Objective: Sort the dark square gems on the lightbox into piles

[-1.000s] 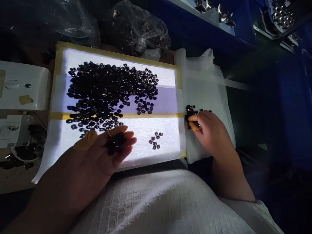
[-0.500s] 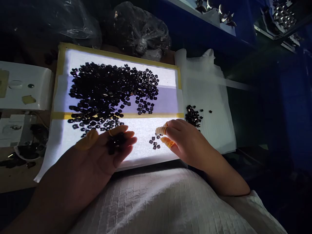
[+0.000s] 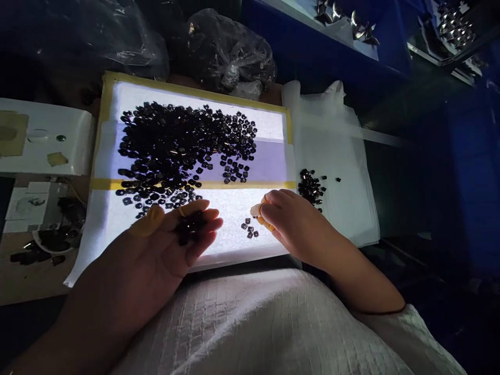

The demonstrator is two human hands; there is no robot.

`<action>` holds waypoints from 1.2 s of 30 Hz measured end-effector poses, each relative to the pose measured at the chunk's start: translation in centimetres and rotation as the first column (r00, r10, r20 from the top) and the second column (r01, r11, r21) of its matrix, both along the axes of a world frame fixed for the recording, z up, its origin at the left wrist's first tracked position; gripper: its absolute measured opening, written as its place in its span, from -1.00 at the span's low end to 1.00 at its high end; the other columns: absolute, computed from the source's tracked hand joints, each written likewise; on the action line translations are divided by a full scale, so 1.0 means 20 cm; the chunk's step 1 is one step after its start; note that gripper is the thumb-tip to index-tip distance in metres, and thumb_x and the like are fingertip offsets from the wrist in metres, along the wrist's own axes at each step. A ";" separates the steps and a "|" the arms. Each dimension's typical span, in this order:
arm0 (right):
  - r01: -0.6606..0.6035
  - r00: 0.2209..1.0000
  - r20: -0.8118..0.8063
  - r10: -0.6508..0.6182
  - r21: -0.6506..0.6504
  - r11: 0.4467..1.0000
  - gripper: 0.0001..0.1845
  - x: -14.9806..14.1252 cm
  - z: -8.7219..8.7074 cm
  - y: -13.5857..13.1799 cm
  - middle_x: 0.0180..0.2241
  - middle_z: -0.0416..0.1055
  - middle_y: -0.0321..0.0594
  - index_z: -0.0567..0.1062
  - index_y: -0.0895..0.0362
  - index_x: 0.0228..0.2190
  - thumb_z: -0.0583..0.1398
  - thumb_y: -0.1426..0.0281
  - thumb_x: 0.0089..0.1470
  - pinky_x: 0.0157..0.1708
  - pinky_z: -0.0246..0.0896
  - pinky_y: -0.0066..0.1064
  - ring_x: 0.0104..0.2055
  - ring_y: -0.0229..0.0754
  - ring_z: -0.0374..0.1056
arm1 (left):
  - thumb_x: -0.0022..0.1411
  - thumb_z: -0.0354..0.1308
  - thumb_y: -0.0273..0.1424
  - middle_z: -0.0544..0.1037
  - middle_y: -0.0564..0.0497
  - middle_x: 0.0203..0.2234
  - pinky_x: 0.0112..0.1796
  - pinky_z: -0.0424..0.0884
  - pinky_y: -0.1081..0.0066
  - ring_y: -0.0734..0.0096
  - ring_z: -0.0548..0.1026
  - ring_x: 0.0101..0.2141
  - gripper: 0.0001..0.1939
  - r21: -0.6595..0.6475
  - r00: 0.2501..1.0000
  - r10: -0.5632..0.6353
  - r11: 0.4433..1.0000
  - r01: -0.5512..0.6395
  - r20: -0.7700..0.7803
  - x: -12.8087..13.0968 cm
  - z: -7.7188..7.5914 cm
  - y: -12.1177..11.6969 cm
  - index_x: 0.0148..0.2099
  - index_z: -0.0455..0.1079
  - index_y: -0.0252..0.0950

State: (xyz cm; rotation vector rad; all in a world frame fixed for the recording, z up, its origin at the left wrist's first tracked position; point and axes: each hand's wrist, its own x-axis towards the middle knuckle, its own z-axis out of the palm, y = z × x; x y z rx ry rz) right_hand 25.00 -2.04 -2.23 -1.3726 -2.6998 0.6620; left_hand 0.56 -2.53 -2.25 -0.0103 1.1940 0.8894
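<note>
A lit light pad (image 3: 265, 130) edged with yellow tape carries a big heap of small black parts (image 3: 175, 146). My left hand (image 3: 172, 245) lies palm up at the pad's near edge, its fingers curled round a small clump of black parts (image 3: 190, 225); thumb and finger wear yellow cots. My right hand (image 3: 289, 219), also with finger cots, pinches thumb to forefinger at a little group of loose parts (image 3: 250, 229) on the pad. What the pinch holds is too small to see.
White foam sheets (image 3: 336, 135) lie right of the pad with a small pile of black parts (image 3: 310, 186). Dark plastic bags (image 3: 226, 52) sit behind the pad. A white box (image 3: 42, 140) stands at the left. Blue bins (image 3: 351, 31) with metal pieces line the back right.
My right hand moved from the pile on the foam sheet leftward onto the pad, then closed into a pinch at the small group of parts. My left hand stayed put.
</note>
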 end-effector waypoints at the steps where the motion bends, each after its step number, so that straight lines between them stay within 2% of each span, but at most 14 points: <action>1: 0.006 1.000 -0.018 -0.006 0.005 1.000 -0.76 0.00 0.00 0.00 -0.26 0.41 -0.11 0.50 0.20 -0.17 0.06 0.62 0.27 -0.26 0.15 -0.28 -0.25 -0.11 0.26 | 0.49 -0.05 -0.33 0.69 -0.12 -0.26 -0.24 0.71 0.32 0.24 0.67 -0.32 -0.58 -0.019 1.000 0.000 1.000 0.000 -0.012 0.01 0.01 0.00 -0.17 0.63 -0.38; 4: 0.027 0.998 -0.049 -0.027 0.013 1.000 -0.77 0.01 0.01 0.00 -0.24 0.42 -0.10 0.48 0.21 -0.10 0.06 0.57 0.33 -0.26 0.15 -0.27 -0.25 -0.11 0.26 | 0.51 -0.11 -0.35 0.69 -0.12 -0.28 -0.26 0.71 0.34 0.26 0.66 -0.36 -0.53 -0.060 0.998 0.004 0.998 -0.008 -0.058 0.02 0.03 0.01 -0.20 0.63 -0.36; 8: 0.054 0.998 0.015 -0.054 0.018 0.998 -0.80 0.00 0.01 0.00 -0.32 0.39 -0.14 0.46 0.18 -0.27 0.08 0.64 0.23 -0.31 0.11 -0.29 -0.29 -0.13 0.25 | 0.51 -0.11 -0.33 0.70 -0.12 -0.30 -0.28 0.71 0.33 0.25 0.66 -0.36 -0.52 -0.088 0.997 0.007 0.996 -0.014 -0.077 0.02 0.04 0.00 -0.21 0.63 -0.36; 12: 0.049 0.999 0.018 -0.049 0.024 0.999 -0.78 0.00 0.00 0.01 -0.35 0.39 -0.16 0.42 0.16 -0.36 0.11 0.68 0.18 -0.32 0.14 -0.29 -0.32 -0.16 0.25 | 0.50 -0.06 -0.29 0.70 -0.13 -0.26 -0.28 0.71 0.35 0.24 0.67 -0.34 -0.54 -0.046 0.998 0.003 0.999 -0.006 -0.063 0.02 0.04 -0.01 -0.22 0.64 -0.35; 14: 0.066 0.996 -0.066 -0.062 0.051 0.997 -0.79 0.01 0.00 0.01 -0.35 0.41 -0.17 0.42 0.15 -0.37 0.11 0.65 0.23 -0.29 0.19 -0.29 -0.32 -0.17 0.27 | 0.49 -0.02 -0.28 0.70 -0.14 -0.23 -0.24 0.71 0.34 0.22 0.67 -0.30 -0.58 -0.014 0.999 -0.019 1.000 0.018 -0.046 0.02 0.04 -0.01 -0.19 0.64 -0.34; 17: 0.121 0.951 -0.292 -0.100 0.053 0.991 -0.86 -0.01 0.03 0.01 -0.30 0.47 -0.17 0.47 0.17 -0.28 0.15 0.57 0.32 -0.23 0.30 -0.31 -0.27 -0.18 0.35 | 0.46 0.06 -0.25 0.69 -0.17 -0.16 -0.16 0.70 0.30 0.15 0.67 -0.19 -0.63 0.026 0.997 -0.083 0.996 0.083 0.001 0.05 0.03 -0.02 -0.10 0.64 -0.34; 20: 0.071 0.875 -0.478 -0.071 -0.018 0.997 -0.93 -0.05 0.07 0.01 -0.18 0.53 -0.17 0.50 0.14 -0.14 0.19 0.47 0.37 -0.15 0.39 -0.35 -0.15 -0.22 0.44 | 0.44 0.11 -0.25 0.68 -0.19 -0.11 -0.13 0.69 0.31 0.16 0.66 -0.15 -0.66 0.057 0.987 -0.144 0.988 0.140 0.075 0.09 0.01 -0.03 -0.07 0.64 -0.37; 22: 0.052 0.850 -0.523 -0.060 -0.030 0.998 -0.89 -0.06 0.09 0.01 -0.13 0.54 -0.18 0.50 0.11 -0.09 0.19 0.45 0.38 -0.12 0.41 -0.35 -0.11 -0.22 0.45 | 0.44 0.11 -0.26 0.68 -0.21 -0.12 -0.13 0.69 0.34 0.19 0.66 -0.16 -0.65 0.071 0.976 -0.180 0.983 0.172 0.124 0.10 0.00 -0.04 -0.06 0.64 -0.39; 24: 0.091 0.870 -0.485 -0.084 -0.009 0.996 -0.86 -0.05 0.08 0.01 -0.14 0.53 -0.15 0.52 0.13 -0.08 0.16 0.47 0.39 -0.13 0.40 -0.32 -0.12 -0.19 0.45 | 0.46 0.09 -0.25 0.68 -0.23 -0.13 -0.13 0.69 0.36 0.18 0.66 -0.15 -0.63 0.061 0.969 -0.205 0.978 0.198 0.139 0.10 0.00 -0.04 -0.05 0.64 -0.40; 26: 0.101 0.923 -0.375 -0.085 0.023 0.995 -0.82 -0.03 0.06 0.01 -0.20 0.51 -0.12 0.53 0.18 -0.11 0.13 0.54 0.37 -0.17 0.36 -0.28 -0.17 -0.15 0.42 | 0.47 0.07 -0.27 0.68 -0.23 -0.14 -0.13 0.69 0.37 0.17 0.67 -0.13 -0.63 0.043 0.976 -0.191 0.981 0.187 0.108 0.09 0.02 -0.04 -0.06 0.65 -0.39; 29: 0.018 0.984 -0.178 -0.015 0.014 1.000 -0.76 -0.01 0.02 0.00 -0.24 0.47 -0.10 0.54 0.19 -0.15 0.09 0.61 0.30 -0.23 0.25 -0.26 -0.22 -0.11 0.34 | 0.46 0.08 -0.32 0.69 -0.17 -0.15 -0.12 0.69 0.34 0.17 0.67 -0.13 -0.68 0.033 0.996 -0.093 0.995 0.093 0.013 0.07 0.06 -0.03 -0.12 0.65 -0.35; 33: -0.053 0.997 -0.062 0.056 0.048 0.997 -0.70 -0.03 -0.01 -0.01 -0.19 0.42 -0.09 0.52 0.15 -0.12 0.03 0.60 0.30 -0.31 0.09 -0.29 -0.24 -0.11 0.22 | 0.48 0.01 -0.38 0.69 -0.15 -0.16 -0.12 0.69 0.33 0.21 0.67 -0.16 -0.64 0.026 0.999 -0.023 0.999 0.024 -0.038 0.06 0.09 -0.01 -0.19 0.64 -0.35; 36: -0.075 0.997 -0.006 0.076 0.081 0.994 -0.73 -0.04 -0.02 -0.01 -0.25 0.37 -0.14 0.50 0.14 -0.21 0.04 0.62 0.26 -0.35 -0.01 -0.30 -0.28 -0.13 0.15 | 0.49 -0.04 -0.39 0.68 -0.17 -0.19 -0.15 0.70 0.36 0.23 0.67 -0.19 -0.60 0.007 0.999 -0.013 1.000 0.013 -0.049 0.07 0.10 0.00 -0.20 0.62 -0.36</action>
